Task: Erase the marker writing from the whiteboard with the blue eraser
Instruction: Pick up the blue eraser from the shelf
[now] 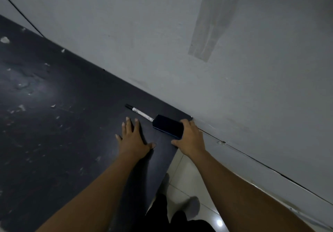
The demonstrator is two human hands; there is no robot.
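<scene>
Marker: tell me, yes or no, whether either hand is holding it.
No. The marker lies loose on the dark table; the left hand rests flat beside it and the right hand grips the blue eraser.

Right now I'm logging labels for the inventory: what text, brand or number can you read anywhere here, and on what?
None can be read.
White marker pen with black cap: dark print on its barrel, too small and blurred.
Dark blue rectangular eraser under the right hand: no text visible.
</scene>
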